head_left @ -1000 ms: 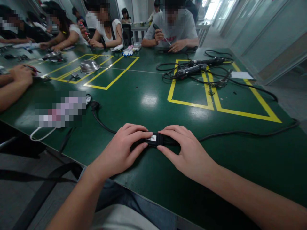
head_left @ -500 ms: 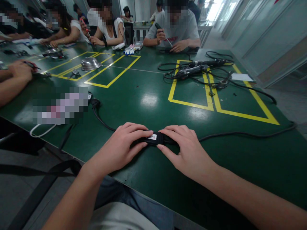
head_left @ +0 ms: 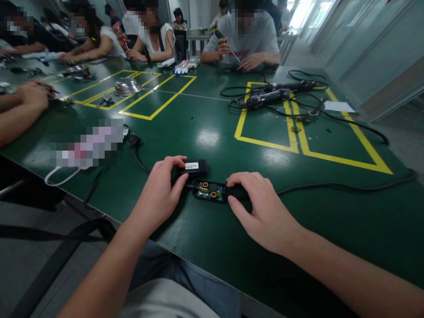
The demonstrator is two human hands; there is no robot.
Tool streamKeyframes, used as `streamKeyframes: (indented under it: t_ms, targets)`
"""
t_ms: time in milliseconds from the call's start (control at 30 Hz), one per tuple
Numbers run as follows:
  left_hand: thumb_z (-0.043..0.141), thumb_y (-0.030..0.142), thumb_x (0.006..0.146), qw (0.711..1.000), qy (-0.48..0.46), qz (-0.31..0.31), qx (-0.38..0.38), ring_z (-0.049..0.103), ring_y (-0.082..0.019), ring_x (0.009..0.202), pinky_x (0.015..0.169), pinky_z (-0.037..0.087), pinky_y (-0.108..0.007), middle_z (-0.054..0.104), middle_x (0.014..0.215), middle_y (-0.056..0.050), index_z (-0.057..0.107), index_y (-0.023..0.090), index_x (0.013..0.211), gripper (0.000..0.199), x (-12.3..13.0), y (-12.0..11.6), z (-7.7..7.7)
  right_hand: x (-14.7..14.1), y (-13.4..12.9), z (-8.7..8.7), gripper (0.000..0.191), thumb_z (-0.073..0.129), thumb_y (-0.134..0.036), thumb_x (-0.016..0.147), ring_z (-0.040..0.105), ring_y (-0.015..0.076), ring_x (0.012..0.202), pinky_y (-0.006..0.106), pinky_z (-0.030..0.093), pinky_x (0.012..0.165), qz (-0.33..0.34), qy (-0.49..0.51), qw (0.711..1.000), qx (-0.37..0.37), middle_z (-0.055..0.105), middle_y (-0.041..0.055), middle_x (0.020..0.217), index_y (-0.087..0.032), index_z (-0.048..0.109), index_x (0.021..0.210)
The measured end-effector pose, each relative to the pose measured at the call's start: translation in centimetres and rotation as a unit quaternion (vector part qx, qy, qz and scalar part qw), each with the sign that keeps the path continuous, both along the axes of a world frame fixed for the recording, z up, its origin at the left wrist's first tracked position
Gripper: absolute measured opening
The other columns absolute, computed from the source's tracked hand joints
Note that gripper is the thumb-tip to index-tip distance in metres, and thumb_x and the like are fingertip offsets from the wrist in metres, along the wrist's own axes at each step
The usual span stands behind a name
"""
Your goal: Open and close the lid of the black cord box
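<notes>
Left hand (head_left: pixel 161 187) pinches the black cover (head_left: pixel 198 168); right hand (head_left: pixel 260 205) clasps the open circuit case (head_left: pixel 209 191) by its end.

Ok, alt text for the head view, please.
The left hand has its grip on a black cover with a white label, just beyond an open case showing electronics; the right hand holds the case's right end. A black cord trails right across a green table, with black tools beyond and people around it.

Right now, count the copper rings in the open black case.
2: one ring near the far edge of the case, another ring toward the near edge, slightly right. More may be hidden by the right hand.
</notes>
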State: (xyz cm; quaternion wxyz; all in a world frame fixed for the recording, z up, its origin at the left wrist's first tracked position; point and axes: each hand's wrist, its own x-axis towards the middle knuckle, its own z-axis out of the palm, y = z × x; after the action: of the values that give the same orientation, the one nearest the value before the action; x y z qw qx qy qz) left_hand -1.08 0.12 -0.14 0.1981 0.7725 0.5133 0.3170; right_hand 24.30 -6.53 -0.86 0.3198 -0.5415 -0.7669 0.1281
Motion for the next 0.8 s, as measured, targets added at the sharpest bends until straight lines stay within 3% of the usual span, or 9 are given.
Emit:
streamKeyframes:
  t_ms: [167, 267, 367, 533, 800]
  targets:
    - [0.052, 0.027, 0.109, 0.995, 0.066, -0.029, 0.064, 0.064, -0.032, 0.138, 0.118, 0.052, -0.054, 0.071, 0.145, -0.014, 0.072, 0.022, 0.11, 0.021, 0.1, -0.3, 0.5, -0.1, 0.2, -0.1, 0.007, 0.056, -0.02, 0.102, 0.067, 0.0286, 0.092, 0.045, 0.05, 0.082, -0.001, -0.009, 1.0, 0.008, 0.074, 0.0073, 0.097, -0.024, 0.061, 0.099]
    - [0.059, 0.031, 0.106, 0.993, 0.081, -0.06, 0.068, 0.069, -0.029, 0.11, 0.098, 0.056, -0.047, 0.073, 0.117, -0.011, 0.07, 0.021, 0.101, 0.015, 0.0, -0.9, 1.1, -0.1, 0.2, -0.2, 0.006, 0.06, -0.019, 0.101, 0.068, 0.0266, 0.087, 0.041, 0.051, 0.078, 0.01, -0.018, 1.0, 0.015, 0.073, 0.0066, 0.094, -0.023, 0.063, 0.099]
    - [0.062, 0.029, 0.102, 0.988, 0.096, -0.119, 0.025, 0.065, -0.025, 0.09, 0.082, 0.05, -0.041, 0.07, 0.095, -0.005, 0.066, 0.022, 0.099, 0.009, -0.2, -1.2, 1.5, -0.1, 0.2, -0.2, 0.007, 0.063, -0.017, 0.101, 0.07, 0.0236, 0.081, 0.037, 0.051, 0.072, 0.017, -0.018, 0.999, 0.02, 0.074, 0.0045, 0.091, -0.023, 0.067, 0.1]
    - [0.061, 0.027, 0.103, 0.984, 0.072, -0.161, 0.0, 0.063, -0.024, 0.092, 0.081, 0.047, -0.038, 0.068, 0.098, -0.004, 0.065, 0.022, 0.098, 0.008, -0.3, -1.1, 1.6, 0.0, 0.2, -0.2, 0.007, 0.071, -0.016, 0.101, 0.07, 0.0193, 0.071, 0.032, 0.047, 0.061, 0.017, -0.004, 0.999, 0.03, 0.076, 0.0015, 0.088, -0.023, 0.073, 0.098]
    - [0.066, 0.022, 0.103, 0.985, 0.026, -0.168, 0.021, 0.066, -0.023, 0.098, 0.085, 0.051, -0.037, 0.069, 0.105, -0.005, 0.069, 0.02, 0.099, 0.005, -0.5, -1.5, 1.8, 0.0, 0.2, 0.5, 0.008, 0.071, -0.017, 0.101, 0.069, 0.0183, 0.071, 0.029, 0.046, 0.056, 0.03, 0.019, 0.998, 0.043, 0.073, 0.0022, 0.084, -0.021, 0.072, 0.095]
